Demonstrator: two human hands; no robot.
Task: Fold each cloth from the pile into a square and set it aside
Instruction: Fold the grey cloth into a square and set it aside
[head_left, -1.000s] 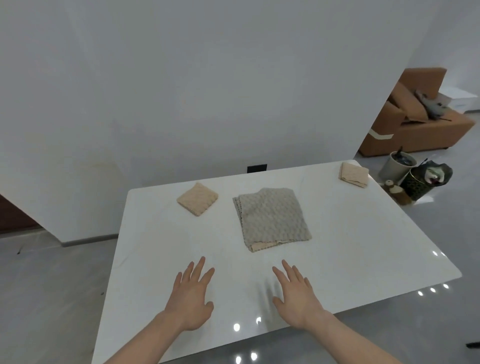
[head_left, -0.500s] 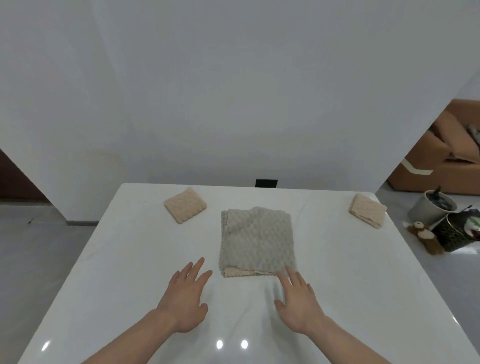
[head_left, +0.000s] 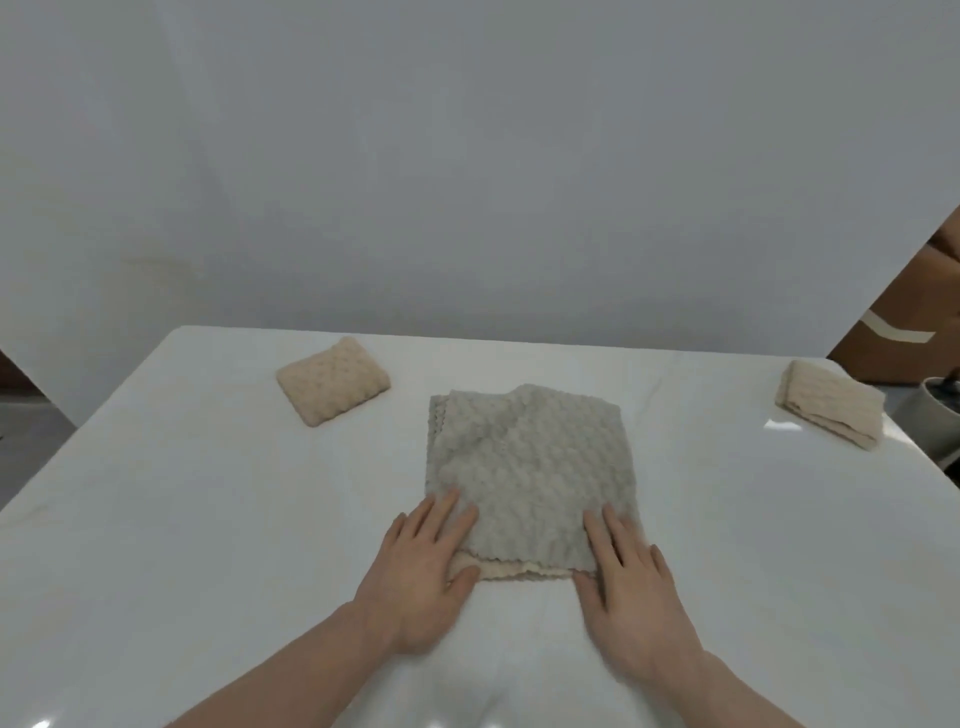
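Tabletop (head_left: 208, 519), white and glossy, carries everything listed.
Pile (head_left: 530, 478): grey textured cloth on top, a beige cloth edge (head_left: 519, 571) showing beneath at the near side; it lies at the centre, near the person.
Folded beige cloth (head_left: 333, 387), set aside at far left, well apart from the pile.
Second folded beige cloth (head_left: 831, 410), set aside at far right.
Left hand (head_left: 421, 571): grip open, fingers flat on the pile's near left corner.
Right hand (head_left: 631, 582): grip open, fingers flat on the near right corner.
Handling note, as judgement: pinch only the grey layer at both near corners, leave the beige one lying, lift evenly, match edges before creasing.
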